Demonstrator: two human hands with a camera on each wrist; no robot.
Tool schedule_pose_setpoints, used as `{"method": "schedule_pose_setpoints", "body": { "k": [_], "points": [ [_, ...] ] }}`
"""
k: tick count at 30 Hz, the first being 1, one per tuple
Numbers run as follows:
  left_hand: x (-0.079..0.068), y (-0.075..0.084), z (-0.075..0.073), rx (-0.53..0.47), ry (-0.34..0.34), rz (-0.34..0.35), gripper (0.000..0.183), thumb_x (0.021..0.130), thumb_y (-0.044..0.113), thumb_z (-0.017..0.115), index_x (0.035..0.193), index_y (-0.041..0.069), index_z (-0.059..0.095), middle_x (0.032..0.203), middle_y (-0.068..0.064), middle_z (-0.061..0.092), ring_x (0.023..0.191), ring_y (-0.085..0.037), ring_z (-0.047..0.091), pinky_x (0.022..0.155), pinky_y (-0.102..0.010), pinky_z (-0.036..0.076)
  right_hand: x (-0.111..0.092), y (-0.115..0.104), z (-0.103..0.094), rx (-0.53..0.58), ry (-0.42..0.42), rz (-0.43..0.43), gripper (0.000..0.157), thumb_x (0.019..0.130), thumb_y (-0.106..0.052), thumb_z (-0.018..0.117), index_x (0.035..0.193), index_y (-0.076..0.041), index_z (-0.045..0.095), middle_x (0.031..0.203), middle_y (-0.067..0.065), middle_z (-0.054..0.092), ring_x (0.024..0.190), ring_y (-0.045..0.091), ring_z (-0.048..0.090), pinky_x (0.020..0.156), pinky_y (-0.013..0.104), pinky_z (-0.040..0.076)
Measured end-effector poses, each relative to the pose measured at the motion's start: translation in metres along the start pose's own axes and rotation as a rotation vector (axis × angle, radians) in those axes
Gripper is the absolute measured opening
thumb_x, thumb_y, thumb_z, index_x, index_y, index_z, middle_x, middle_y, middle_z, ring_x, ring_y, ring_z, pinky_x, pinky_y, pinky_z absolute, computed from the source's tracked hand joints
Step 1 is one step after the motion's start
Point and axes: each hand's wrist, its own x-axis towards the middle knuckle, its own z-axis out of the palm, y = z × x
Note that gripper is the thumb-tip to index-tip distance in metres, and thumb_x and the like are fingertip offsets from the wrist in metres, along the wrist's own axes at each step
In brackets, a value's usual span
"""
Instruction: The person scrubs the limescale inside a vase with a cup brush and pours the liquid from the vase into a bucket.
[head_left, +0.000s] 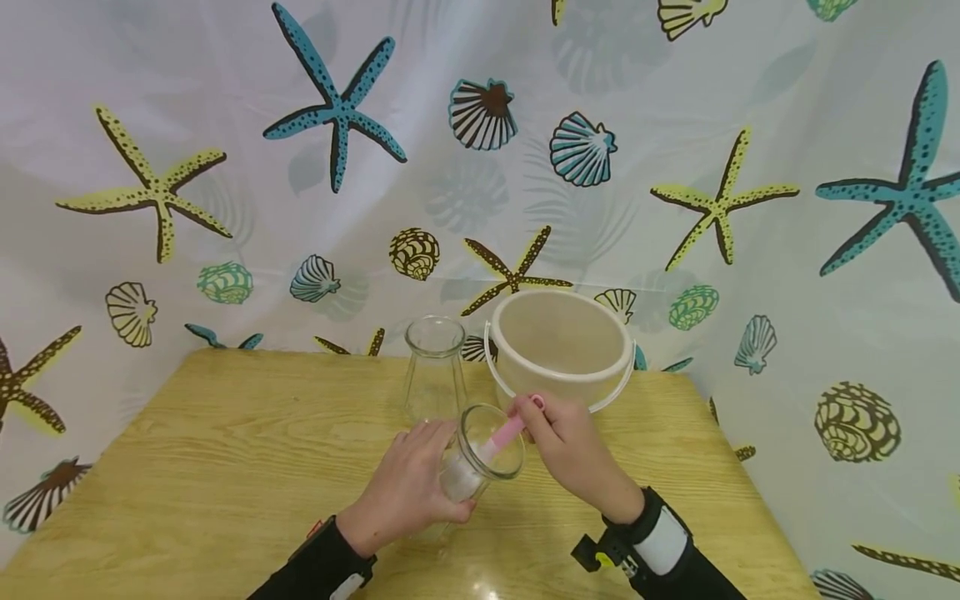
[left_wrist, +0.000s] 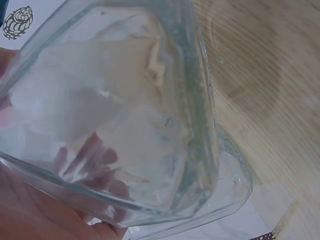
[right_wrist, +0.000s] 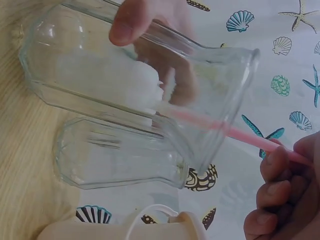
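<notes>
A clear glass vase [head_left: 491, 442] with a flared rim is tilted toward the right, and my left hand [head_left: 412, 479] grips it round the body. My right hand [head_left: 566, 446] holds the pink handle of a bottle brush [right_wrist: 220, 124] at its end. The brush's white head [right_wrist: 117, 82] is inside the vase, seen through the glass in the right wrist view. In the left wrist view the thick base of the vase [left_wrist: 192, 165] fills most of the picture, with left-hand fingers [left_wrist: 20, 205] along its side.
A second glass vase [head_left: 435, 379] stands upright behind the held one. To its right is a cream bucket [head_left: 562, 367] with its handle hanging down at the front. The wooden table [head_left: 225, 467] backs onto a cloth [head_left: 247, 192] printed with starfish and shells.
</notes>
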Motion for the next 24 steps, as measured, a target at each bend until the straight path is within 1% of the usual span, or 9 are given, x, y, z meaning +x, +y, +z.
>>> {"method": "schedule_pose_setpoints", "body": {
  "k": [7, 14, 17, 20, 24],
  "points": [
    [0.000, 0.000, 0.000, -0.002, 0.007, 0.008, 0.091, 0.056, 0.057, 0.079, 0.132, 0.020, 0.046, 0.111, 0.006, 0.055, 0.100, -0.013, 0.045, 0.072, -0.039, 0.042, 0.006, -0.012, -0.015, -0.019, 0.045, -0.025, 0.022, 0.099, -0.009, 0.049, 0.084, -0.012, 0.066, 0.059, -0.005, 0.048, 0.052, 0.010, 0.044, 0.045, 0.024, 0.035],
    [0.001, 0.000, 0.001, -0.007, 0.023, 0.020, 0.089, 0.055, 0.053, 0.080, 0.131, 0.019, 0.048, 0.112, 0.005, 0.055, 0.102, -0.013, 0.046, 0.073, -0.042, 0.042, 0.006, -0.017, -0.024, -0.037, 0.111, -0.137, 0.021, 0.095, -0.001, 0.051, 0.083, -0.011, 0.066, 0.057, -0.006, 0.047, 0.050, 0.009, 0.042, 0.045, 0.018, 0.033],
    [0.002, 0.001, 0.001, -0.010, 0.025, 0.023, 0.088, 0.055, 0.051, 0.081, 0.130, 0.020, 0.048, 0.112, 0.005, 0.055, 0.102, -0.014, 0.046, 0.073, -0.042, 0.042, 0.004, -0.017, -0.024, -0.043, 0.119, -0.158, 0.022, 0.095, 0.000, 0.051, 0.083, -0.011, 0.066, 0.057, -0.006, 0.046, 0.051, 0.008, 0.042, 0.046, 0.017, 0.033],
    [0.003, 0.001, 0.002, -0.012, 0.020, 0.023, 0.088, 0.055, 0.052, 0.081, 0.131, 0.022, 0.047, 0.113, 0.007, 0.055, 0.102, -0.013, 0.046, 0.073, -0.042, 0.042, 0.002, -0.015, -0.020, -0.046, 0.115, -0.173, 0.022, 0.095, 0.000, 0.051, 0.083, -0.011, 0.066, 0.058, -0.005, 0.047, 0.052, 0.008, 0.043, 0.047, 0.019, 0.036],
    [0.004, 0.002, 0.002, -0.016, 0.006, 0.018, 0.091, 0.055, 0.053, 0.081, 0.133, 0.024, 0.045, 0.114, 0.007, 0.055, 0.103, -0.011, 0.046, 0.077, -0.045, 0.043, -0.004, -0.010, -0.009, -0.080, 0.069, -0.176, 0.021, 0.096, -0.004, 0.052, 0.084, -0.012, 0.067, 0.062, -0.005, 0.049, 0.057, 0.007, 0.045, 0.049, 0.023, 0.040]
  ]
}}
